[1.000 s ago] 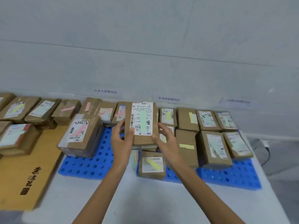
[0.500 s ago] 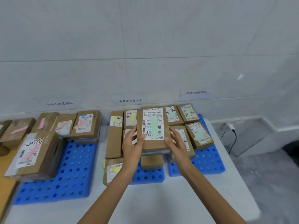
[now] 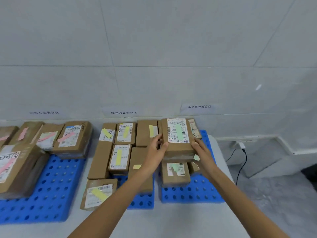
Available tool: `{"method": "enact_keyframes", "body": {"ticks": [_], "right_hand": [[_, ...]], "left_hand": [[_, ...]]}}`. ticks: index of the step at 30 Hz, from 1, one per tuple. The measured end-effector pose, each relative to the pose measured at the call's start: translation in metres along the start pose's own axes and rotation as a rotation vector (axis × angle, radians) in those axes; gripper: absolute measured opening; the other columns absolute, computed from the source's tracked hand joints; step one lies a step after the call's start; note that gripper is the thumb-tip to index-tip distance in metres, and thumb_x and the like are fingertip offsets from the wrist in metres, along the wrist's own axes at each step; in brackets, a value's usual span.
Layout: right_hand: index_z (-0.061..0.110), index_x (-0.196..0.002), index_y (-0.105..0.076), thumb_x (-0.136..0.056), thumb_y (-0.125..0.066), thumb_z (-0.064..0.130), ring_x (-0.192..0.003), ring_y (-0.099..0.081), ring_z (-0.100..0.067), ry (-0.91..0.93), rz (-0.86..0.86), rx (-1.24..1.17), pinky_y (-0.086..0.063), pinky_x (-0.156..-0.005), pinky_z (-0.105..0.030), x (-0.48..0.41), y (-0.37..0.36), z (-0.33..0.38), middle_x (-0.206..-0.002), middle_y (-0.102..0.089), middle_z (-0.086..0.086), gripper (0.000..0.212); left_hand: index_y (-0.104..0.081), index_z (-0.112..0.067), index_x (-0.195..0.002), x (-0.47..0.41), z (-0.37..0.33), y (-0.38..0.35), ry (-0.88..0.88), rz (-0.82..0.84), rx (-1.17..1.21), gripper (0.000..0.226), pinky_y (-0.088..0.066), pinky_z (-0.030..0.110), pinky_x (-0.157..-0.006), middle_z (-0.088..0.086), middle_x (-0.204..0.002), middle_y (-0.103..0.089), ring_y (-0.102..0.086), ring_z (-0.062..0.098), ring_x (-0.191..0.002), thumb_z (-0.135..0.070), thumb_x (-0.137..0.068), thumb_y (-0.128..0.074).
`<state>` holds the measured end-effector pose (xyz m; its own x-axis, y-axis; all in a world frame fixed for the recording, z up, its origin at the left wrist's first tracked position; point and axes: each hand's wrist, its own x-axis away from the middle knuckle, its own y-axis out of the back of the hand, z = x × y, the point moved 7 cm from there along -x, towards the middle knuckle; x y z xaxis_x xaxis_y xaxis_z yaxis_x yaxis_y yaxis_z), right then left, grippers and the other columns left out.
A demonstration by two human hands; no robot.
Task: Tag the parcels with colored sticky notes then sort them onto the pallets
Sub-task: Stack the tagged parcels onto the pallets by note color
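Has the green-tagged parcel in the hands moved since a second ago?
Yes. The green-tagged parcel went right, from over the yellow-tagged parcels to above the right pallet.

The middle wall sign (image 3: pixel 123 112) reads 华龙西苑暂存区, the right wall sign (image 3: pixel 199 106) 永原华府暂存区. The label (image 3: pixel 177 130) on the parcel (image 3: pixel 178 149) I hold shows "00 028".

Brown parcel (image 3: pixel 177 134), green sticky note (image 3: pixel 178 130) on its label, gripped at both sides by left hand (image 3: pixel 155 152) and right hand (image 3: pixel 203 152) over green-tagged parcels (image 3: pixel 175 170) on right blue pallet (image 3: pixel 192 194). Yellow-tagged parcels (image 3: pixel 120 158) on middle pallet (image 3: pixel 141 201), pink-tagged parcels (image 3: pixel 72 137) on left pallet (image 3: pixel 51 186).
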<state>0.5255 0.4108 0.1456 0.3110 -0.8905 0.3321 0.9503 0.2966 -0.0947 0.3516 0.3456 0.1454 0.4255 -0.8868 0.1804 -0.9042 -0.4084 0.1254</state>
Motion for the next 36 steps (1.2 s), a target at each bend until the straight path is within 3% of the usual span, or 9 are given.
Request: {"method": "enact_keyframes", "body": {"ticks": [2,5,11,15,19,22,27,32,36], "right_hand": [[0.025,-0.135,-0.043,-0.099,-0.046,0.023,-0.11,-0.054,-0.015,-0.013,0.052,0.082,-0.047,-0.083,-0.031,-0.042,-0.001,0.01,-0.122,-0.054,0.004,0.036],[0.023,-0.134,-0.044,-0.099,-0.045,0.015,-0.118,-0.053,-0.021,-0.003,0.132,0.227,-0.048,-0.094,-0.039,-0.103,-0.008,0.011,-0.126,-0.056,0.001,0.036],[0.018,-0.152,-0.015,-0.093,-0.043,-0.007,-0.127,-0.043,-0.017,0.124,0.234,0.64,-0.038,-0.104,-0.029,-0.149,-0.013,-0.003,-0.136,-0.044,0.001,0.07],[0.017,-0.151,-0.017,-0.092,-0.041,-0.01,-0.12,-0.043,-0.01,0.241,0.238,0.727,-0.034,-0.105,-0.022,-0.152,-0.008,-0.006,-0.136,-0.043,0.002,0.069],[0.014,-0.15,-0.023,-0.091,-0.044,-0.007,-0.135,-0.032,-0.022,0.378,0.144,0.817,-0.028,-0.114,-0.035,-0.151,-0.003,0.009,-0.144,-0.037,-0.006,0.065],[0.011,-0.141,-0.039,-0.093,-0.042,-0.004,-0.126,-0.039,-0.023,0.555,0.069,0.846,-0.03,-0.106,-0.029,-0.123,-0.013,0.035,-0.135,-0.047,-0.008,0.05],[0.012,-0.13,-0.051,-0.098,-0.046,0.012,-0.119,-0.044,-0.018,0.676,0.271,0.86,-0.029,-0.097,-0.02,-0.057,-0.093,0.029,-0.126,-0.053,-0.006,0.032],[0.018,-0.117,-0.06,-0.1,-0.045,0.022,-0.112,-0.045,-0.008,0.689,0.604,0.85,-0.034,-0.095,-0.02,0.031,-0.23,-0.013,-0.116,-0.055,0.006,0.024],[0.021,-0.108,-0.063,-0.099,-0.048,0.019,-0.105,-0.052,-0.012,0.734,0.828,0.856,-0.036,-0.091,-0.023,0.103,-0.339,-0.054,-0.106,-0.058,0.005,0.018]], "left_hand": [[-0.039,-0.022,-0.143,-0.033,-0.001,-0.012,0.027,-0.009,-0.039,0.049,-0.043,0.033,-0.104,-0.001,-0.139,-0.049,-0.047,0.011,-0.124,-0.022,-0.097,-0.054],[-0.036,-0.02,-0.144,-0.073,-0.003,-0.026,0.077,-0.034,-0.113,0.046,-0.043,0.028,-0.096,0.0,-0.138,-0.049,-0.048,0.012,-0.117,-0.015,-0.099,-0.048],[-0.036,-0.012,-0.142,-0.105,0.016,-0.035,0.132,-0.102,-0.223,0.047,-0.033,0.03,-0.106,0.003,-0.142,-0.044,-0.039,0.021,-0.134,-0.01,-0.097,-0.051],[-0.033,-0.014,-0.145,-0.104,0.016,-0.034,0.114,-0.133,-0.277,0.05,-0.03,0.03,-0.107,0.005,-0.148,-0.039,-0.036,0.021,-0.136,-0.013,-0.098,-0.051],[-0.03,-0.017,-0.147,-0.096,0.012,-0.016,0.115,-0.168,-0.261,0.048,-0.029,0.03,-0.108,0.004,-0.15,-0.037,-0.036,0.02,-0.137,-0.02,-0.101,-0.044],[-0.04,-0.014,-0.142,-0.065,0.001,0.021,-0.004,-0.179,-0.302,0.042,-0.032,0.023,-0.104,0.001,-0.143,-0.044,-0.041,0.015,-0.133,-0.014,-0.1,-0.044],[-0.051,-0.018,-0.13,0.027,0.009,0.135,-0.075,-0.348,-0.44,0.032,-0.035,0.005,-0.088,-0.011,-0.123,-0.052,-0.05,0.006,-0.112,-0.013,-0.099,-0.046],[-0.056,-0.018,-0.127,0.148,0.039,0.28,0.004,-0.583,-0.537,0.029,-0.038,0.02,-0.096,-0.005,-0.126,-0.057,-0.054,0.011,-0.115,-0.015,-0.099,-0.047],[-0.059,-0.023,-0.113,0.245,0.059,0.38,0.074,-0.753,-0.557,0.023,-0.04,0.02,-0.086,-0.011,-0.113,-0.059,-0.054,0.006,-0.103,-0.01,-0.098,-0.048]]}}
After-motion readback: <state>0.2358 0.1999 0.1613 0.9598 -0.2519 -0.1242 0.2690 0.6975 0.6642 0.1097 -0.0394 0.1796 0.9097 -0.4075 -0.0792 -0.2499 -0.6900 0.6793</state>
